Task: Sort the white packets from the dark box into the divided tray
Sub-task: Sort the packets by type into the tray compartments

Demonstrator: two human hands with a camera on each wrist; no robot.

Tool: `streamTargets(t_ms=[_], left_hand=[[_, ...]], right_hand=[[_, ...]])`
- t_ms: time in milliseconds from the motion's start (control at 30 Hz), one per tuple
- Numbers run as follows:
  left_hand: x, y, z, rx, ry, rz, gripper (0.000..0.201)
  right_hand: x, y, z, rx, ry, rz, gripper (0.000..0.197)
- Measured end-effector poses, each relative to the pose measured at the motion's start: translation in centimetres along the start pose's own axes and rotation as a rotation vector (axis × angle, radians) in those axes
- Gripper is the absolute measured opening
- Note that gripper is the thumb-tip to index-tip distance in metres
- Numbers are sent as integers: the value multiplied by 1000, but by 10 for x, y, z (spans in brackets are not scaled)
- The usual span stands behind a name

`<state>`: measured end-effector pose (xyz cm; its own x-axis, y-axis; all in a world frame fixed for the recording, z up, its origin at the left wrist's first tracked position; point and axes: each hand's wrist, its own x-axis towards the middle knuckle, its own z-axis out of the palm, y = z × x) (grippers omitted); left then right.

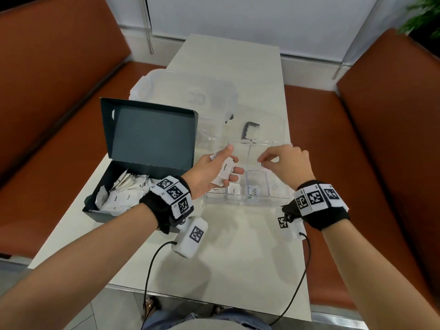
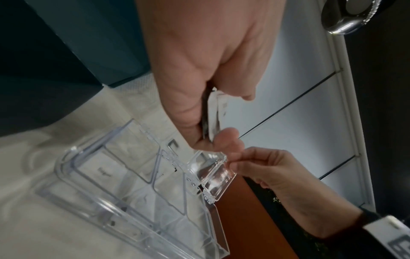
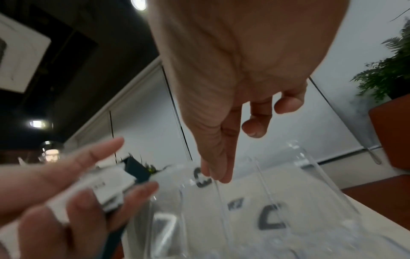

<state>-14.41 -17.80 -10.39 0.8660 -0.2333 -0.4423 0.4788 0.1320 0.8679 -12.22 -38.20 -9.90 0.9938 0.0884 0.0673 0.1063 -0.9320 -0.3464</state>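
Note:
The dark box (image 1: 145,136) stands open at the table's left, with several white packets (image 1: 123,196) piled inside. Right of it lies the clear divided tray (image 1: 278,198); its front row holds a Sugar packet (image 1: 215,189), a Pepper packet (image 1: 233,190) and a stevia packet (image 1: 253,191). My left hand (image 1: 232,163) hovers over the tray's left side and grips a small stack of white packets (image 1: 225,171), seen edge-on in the left wrist view (image 2: 216,112). My right hand (image 1: 264,160) hangs over the tray's middle, thumb and forefinger (image 3: 218,177) pressed together with nothing visible between them.
A clear lidded container (image 1: 185,91) sits behind the box. A dark U-shaped handle (image 1: 248,131) lies under clear plastic behind the tray. Brown benches (image 1: 369,163) flank the narrow table, and a plant (image 1: 423,15) stands far right.

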Motion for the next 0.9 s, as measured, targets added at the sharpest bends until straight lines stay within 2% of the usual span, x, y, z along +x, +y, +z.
streamTargets(t_ms=[100,167,300,400,567,633,767,900], left_hand=[[-2,3,7,-32,-56,-26,66],[-4,4,10,-44,-112,-40,73],[-5,5,17,-40,-181,-49,78],[-6,5,21,-49,-200,-46,72],[-6,3,19,-84,-217,-63,38],[-5,3,17,-66,-188,-36,31],[-2,8,6,-75,-16,35,26],[-4,14,-12,-113,89,49,24]], right_hand=[[-6,-12,-11,254,51,-39,10],[-11,-23,-10,409,36,-69,6],[-21,-40,-5,512,-93,-91,34],[-21,-39,-4,515,-78,-29,29],[-18,-28,-10,579,-8,55,15],[-16,-21,-13,593,8,86,14],[-10,-9,-14,669,60,160,15],[-4,-13,-3,572,-20,89,4]])
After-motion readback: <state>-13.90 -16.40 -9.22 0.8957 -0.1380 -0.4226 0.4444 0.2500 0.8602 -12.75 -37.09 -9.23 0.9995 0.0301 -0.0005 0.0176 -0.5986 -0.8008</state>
